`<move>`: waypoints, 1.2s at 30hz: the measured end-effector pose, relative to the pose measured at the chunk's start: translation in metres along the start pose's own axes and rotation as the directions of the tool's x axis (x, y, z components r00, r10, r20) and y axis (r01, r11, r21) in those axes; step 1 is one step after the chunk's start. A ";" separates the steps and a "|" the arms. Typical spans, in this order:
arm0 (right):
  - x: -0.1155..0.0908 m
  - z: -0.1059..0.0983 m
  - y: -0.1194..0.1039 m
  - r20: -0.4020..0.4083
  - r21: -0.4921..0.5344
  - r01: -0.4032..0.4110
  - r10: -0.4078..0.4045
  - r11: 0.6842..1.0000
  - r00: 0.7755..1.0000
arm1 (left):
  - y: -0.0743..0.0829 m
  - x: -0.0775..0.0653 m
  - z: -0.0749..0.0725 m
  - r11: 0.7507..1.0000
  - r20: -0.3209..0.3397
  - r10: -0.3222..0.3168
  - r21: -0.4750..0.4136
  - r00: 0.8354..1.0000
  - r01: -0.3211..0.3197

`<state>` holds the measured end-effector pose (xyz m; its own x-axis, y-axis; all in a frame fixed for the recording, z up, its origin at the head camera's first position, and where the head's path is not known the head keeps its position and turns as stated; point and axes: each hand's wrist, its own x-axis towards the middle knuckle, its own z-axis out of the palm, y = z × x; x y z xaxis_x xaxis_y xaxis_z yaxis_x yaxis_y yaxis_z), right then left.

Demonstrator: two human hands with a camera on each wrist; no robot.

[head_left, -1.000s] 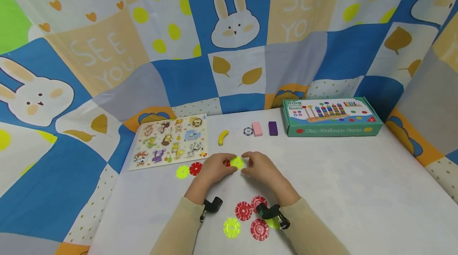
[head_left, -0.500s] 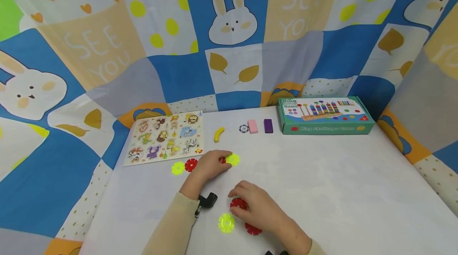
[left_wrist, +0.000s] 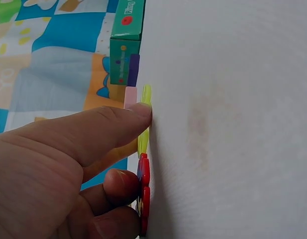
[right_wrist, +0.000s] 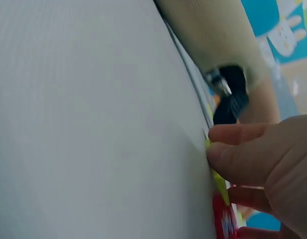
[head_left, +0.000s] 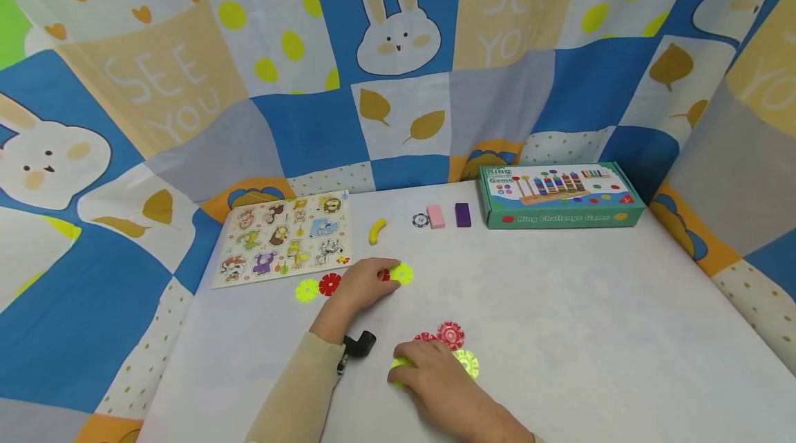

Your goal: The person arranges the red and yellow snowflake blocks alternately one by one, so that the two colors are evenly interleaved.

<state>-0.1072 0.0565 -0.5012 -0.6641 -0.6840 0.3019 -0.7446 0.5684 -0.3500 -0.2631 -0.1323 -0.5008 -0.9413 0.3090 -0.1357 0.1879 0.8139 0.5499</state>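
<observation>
In the head view, a row of notched plastic discs lies below the puzzle board, with a yellow-green disc [head_left: 307, 290] and a red disc [head_left: 329, 284] left of my left hand [head_left: 361, 284]. That hand pinches a yellow-green disc [head_left: 403, 274] at the row's right end; the left wrist view has its thumb on this disc and its other fingers beside red discs [left_wrist: 145, 199]. Nearer me, my right hand [head_left: 438, 388] grips another yellow-green disc [head_left: 401, 363], mostly covered by fingers. Just beyond it are red discs [head_left: 450, 335] and a yellow-green disc [head_left: 466, 363].
An animal puzzle board [head_left: 282, 239] lies at the back left. Along the back are a toy banana [head_left: 376, 231], a round chip [head_left: 421, 220], a pink block [head_left: 436, 216], a purple block [head_left: 463, 215] and a green game box [head_left: 562, 198]. Patterned cloth [head_left: 404, 118] hangs behind the table.
My right hand has left the row's right end and come back toward me, passing over a red disc and then taking hold of a yellow-green one. The left hand keeps its place at the row.
</observation>
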 end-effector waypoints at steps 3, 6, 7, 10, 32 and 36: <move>-0.006 -0.004 0.012 -0.035 -0.008 -0.064 0.063 0.998 0.997 | 0.000 0.000 0.000 1.000 0.006 -0.005 0.009 1.000 0.005; -0.012 -0.013 0.026 -0.010 0.016 -0.151 0.151 0.988 0.988 | 0.001 0.001 -0.001 1.000 0.010 -0.007 0.010 1.000 0.006; -0.013 -0.018 0.031 0.001 0.028 -0.177 0.177 0.984 0.984 | 0.002 0.001 -0.002 1.000 0.011 -0.008 0.009 1.000 0.008; -0.015 -0.029 0.042 0.025 0.033 -0.239 0.238 0.970 0.971 | 0.005 0.002 -0.003 1.000 0.012 -0.015 0.015 1.000 0.015; -0.045 -0.077 0.114 0.039 0.051 -0.722 0.721 0.690 0.691 | 0.003 0.002 -0.003 1.000 0.016 -0.017 -0.006 1.000 0.017; -0.037 -0.084 0.119 0.159 0.107 -0.775 0.758 0.623 0.632 | 0.003 0.003 -0.002 1.000 0.016 -0.015 -0.003 1.000 0.015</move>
<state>-0.1769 0.1878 -0.4793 -0.9737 -0.0740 -0.2157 0.0575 0.8354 -0.5466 -0.2658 -0.1305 -0.4980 -0.9395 0.3047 -0.1565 0.1732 0.8167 0.5504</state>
